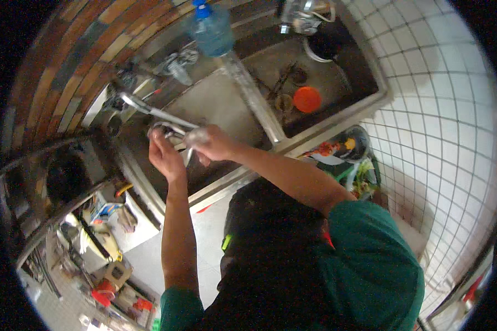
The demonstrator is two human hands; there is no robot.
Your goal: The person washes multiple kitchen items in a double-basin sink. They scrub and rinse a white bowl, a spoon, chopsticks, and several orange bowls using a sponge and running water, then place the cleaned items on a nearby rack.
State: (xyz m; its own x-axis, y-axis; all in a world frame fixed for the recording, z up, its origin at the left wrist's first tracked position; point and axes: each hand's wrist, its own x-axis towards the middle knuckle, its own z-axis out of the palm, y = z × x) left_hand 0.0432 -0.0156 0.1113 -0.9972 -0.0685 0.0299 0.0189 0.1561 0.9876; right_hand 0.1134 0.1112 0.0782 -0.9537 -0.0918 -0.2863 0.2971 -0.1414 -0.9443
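Observation:
My left hand (165,157) grips a shiny, curved metal object (172,131), probably a utensil, over the left sink basin (215,103). Right beside it, my right hand (215,143) has its fingers closed around a whitish, blurred thing (196,136) pressed near the metal object. Blur hides what exactly each hand holds. A long metal faucet spout (165,115) reaches from the wall side to just above both hands. Under the fingers, a pale narrow strip (189,156) hangs down; whether it is water or part of the object I cannot tell.
In the right basin (265,53) lie an orange round item (307,99) and a dark pan (325,43). A blue water jug (213,33) stands behind the divider (252,93). Food scraps (362,178) fill a bin at right. A stove (66,169) adjoins the left side.

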